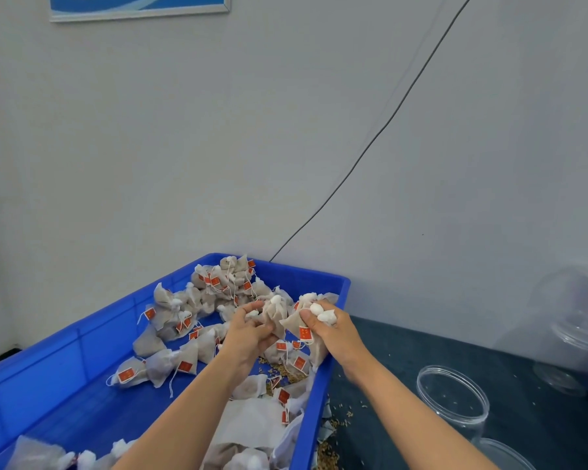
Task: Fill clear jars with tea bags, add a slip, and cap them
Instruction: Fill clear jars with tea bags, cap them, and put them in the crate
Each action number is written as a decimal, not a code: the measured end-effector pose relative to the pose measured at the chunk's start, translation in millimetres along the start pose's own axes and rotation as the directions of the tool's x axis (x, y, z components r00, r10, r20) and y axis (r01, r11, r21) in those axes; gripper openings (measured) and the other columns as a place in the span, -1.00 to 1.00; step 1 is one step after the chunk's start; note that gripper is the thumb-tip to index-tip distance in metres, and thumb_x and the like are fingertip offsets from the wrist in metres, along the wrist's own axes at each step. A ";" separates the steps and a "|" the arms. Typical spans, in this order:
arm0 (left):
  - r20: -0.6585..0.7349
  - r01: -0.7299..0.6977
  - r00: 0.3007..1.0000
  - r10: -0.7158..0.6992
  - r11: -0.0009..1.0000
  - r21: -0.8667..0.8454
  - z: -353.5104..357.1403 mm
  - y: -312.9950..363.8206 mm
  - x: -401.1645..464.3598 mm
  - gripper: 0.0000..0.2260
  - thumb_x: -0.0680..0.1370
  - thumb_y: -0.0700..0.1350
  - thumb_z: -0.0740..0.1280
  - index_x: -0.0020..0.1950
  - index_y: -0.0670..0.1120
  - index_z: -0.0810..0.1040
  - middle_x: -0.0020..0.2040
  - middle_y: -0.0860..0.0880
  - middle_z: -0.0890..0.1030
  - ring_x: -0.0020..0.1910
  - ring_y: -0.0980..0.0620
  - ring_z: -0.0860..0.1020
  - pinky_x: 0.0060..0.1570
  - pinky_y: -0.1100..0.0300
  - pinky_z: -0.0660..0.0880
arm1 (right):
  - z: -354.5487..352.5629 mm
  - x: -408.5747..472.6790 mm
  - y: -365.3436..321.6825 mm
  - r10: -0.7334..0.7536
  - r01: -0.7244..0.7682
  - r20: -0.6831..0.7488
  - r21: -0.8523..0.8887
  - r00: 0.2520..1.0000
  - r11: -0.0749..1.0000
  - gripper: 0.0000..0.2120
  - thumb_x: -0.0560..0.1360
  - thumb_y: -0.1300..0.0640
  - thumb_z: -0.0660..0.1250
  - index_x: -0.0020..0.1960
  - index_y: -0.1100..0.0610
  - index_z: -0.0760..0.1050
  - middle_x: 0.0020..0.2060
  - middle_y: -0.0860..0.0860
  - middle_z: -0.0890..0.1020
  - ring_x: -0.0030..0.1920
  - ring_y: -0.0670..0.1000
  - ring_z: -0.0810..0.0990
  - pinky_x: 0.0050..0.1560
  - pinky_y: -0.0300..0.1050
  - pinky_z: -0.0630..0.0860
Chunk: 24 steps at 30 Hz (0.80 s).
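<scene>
Hands' grip (248,329) (323,322) round tea bags (275,317) above blue bin (82,337), open jar (452,400) right, grain (340,424) between.

Both hands (248,329) (326,325) forward (fingers curled)

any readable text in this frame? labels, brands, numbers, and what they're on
No text is readable.
Red tags on the tea bags: pale marks, too small and blurred to read.
Blue framed picture on the wall: only a white wave shape shows, no words.
Clear jar and blue bin: no label visible.
</scene>
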<state>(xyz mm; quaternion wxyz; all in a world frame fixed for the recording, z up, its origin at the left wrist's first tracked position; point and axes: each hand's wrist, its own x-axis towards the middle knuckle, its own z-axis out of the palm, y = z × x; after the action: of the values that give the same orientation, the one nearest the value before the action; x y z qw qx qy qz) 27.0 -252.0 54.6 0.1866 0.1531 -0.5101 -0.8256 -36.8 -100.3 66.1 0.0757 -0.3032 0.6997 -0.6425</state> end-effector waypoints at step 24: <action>0.101 -0.020 0.995 -0.018 0.932 0.363 12.0 1.7 -5.2 -0.45 0.43 -0.30 0.48 0.32 -0.08 0.32 0.23 -0.14 0.49 0.11 -0.10 0.59 0.00 0.06 0.63 | -6.6 -2.1 -11.4 0.003 0.004 0.113 -0.055 0.994 0.998 -0.93 0.54 0.02 0.34 0.01 -0.09 0.56 -0.09 -0.16 0.66 -0.04 -0.20 0.64 -0.12 -0.38 0.54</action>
<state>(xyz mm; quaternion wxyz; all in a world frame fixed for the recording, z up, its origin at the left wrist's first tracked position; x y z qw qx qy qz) 26.5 -240.8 61.7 0.1291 0.1421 -0.6630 -0.7236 -34.6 -93.5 77.4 0.1067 -0.3413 0.7118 -0.6046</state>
